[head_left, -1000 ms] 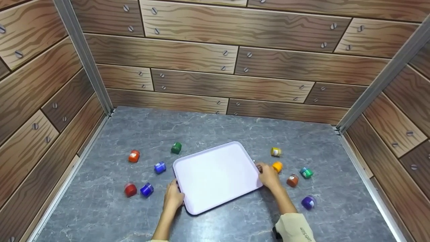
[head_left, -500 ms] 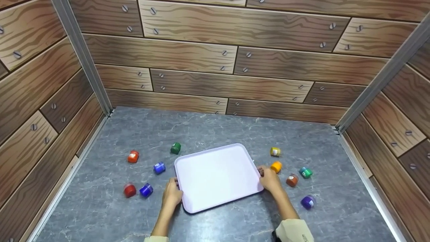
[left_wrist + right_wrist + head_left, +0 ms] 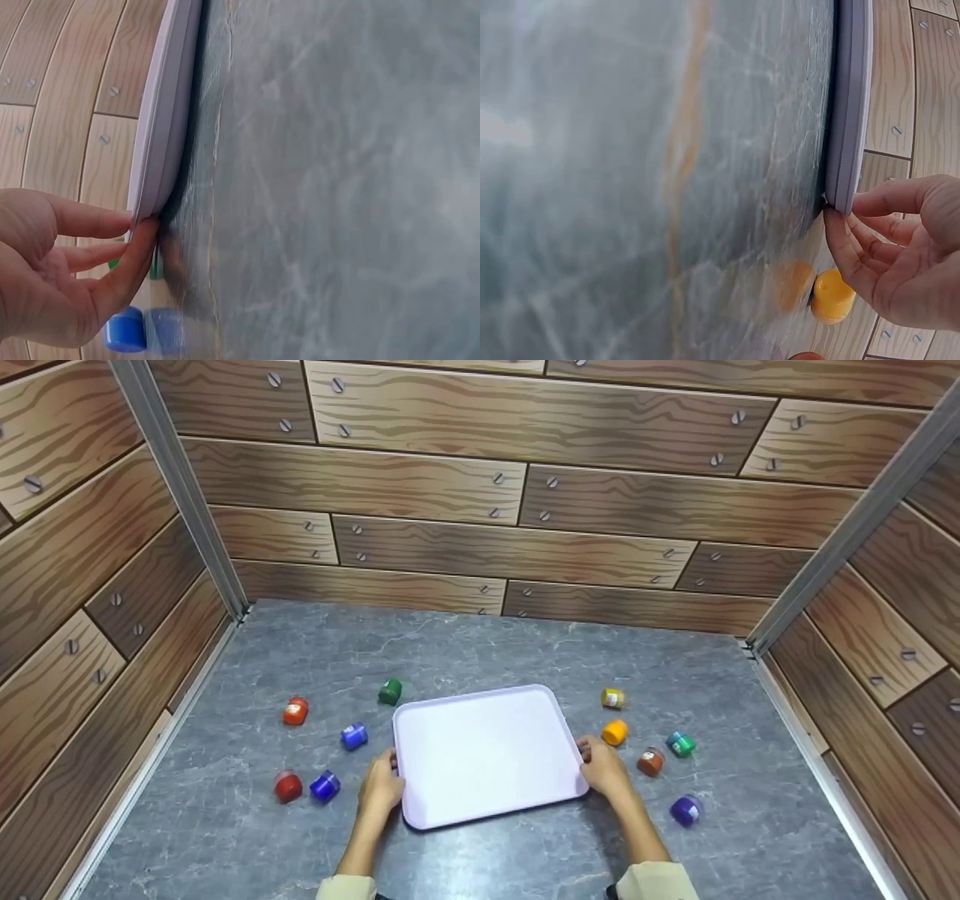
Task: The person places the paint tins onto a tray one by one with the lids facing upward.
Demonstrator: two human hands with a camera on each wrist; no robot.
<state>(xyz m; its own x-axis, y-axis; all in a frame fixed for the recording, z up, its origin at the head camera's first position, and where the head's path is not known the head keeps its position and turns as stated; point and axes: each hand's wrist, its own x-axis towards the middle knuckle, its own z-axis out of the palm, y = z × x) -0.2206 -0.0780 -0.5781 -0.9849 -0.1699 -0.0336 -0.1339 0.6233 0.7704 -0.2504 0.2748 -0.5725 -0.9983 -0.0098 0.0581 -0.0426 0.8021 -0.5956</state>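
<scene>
A pale lilac rectangular tray [image 3: 491, 757] lies in the middle of the grey surface, slightly turned. My left hand [image 3: 381, 786] pinches its left edge; in the left wrist view, the thumb is on the rim and fingertips reach beneath the tray's side [image 3: 161, 112]. My right hand [image 3: 604, 769] pinches the right edge in the same manner, and the right wrist view shows the tray's side [image 3: 847, 112] between thumb and fingers. Nothing lies on the tray. Close to the right hand is an orange jar [image 3: 615, 733], also visible in the right wrist view.
Left of the tray lie small jars: green [image 3: 390, 691], orange-red [image 3: 295, 711], light blue [image 3: 354, 736], red [image 3: 288, 786] and dark blue [image 3: 325, 786]. To the right are yellow [image 3: 613, 698], brown [image 3: 651, 761], teal-green [image 3: 681, 744] and purple [image 3: 686, 810] ones. Wood-patterned walls [image 3: 420, 487] enclose the surface.
The tray has turned clockwise between both hands, so its long edges run closer to level across the view. Both hands keep their grip. The jars stay put.
</scene>
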